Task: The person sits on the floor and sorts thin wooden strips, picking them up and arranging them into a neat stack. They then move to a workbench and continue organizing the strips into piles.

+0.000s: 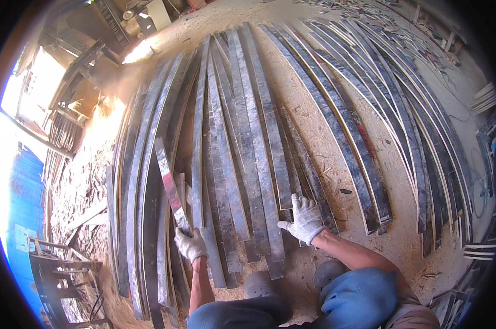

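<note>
Left gloved hand (191,245): gripping the near end of a red-marked strip (171,186), fingers curling tight; strip slanting across the left-hand bundle (144,159).
Right gloved hand (304,220): fingers splaying, gripping nothing visible, seemingly resting on a long dark strip's (269,126) end; contact beneath is hiding.
Risk: low swinging could be snagging overlapping edges.
Room: sawdusty floor (346,211) is running right of the right hand.
</note>
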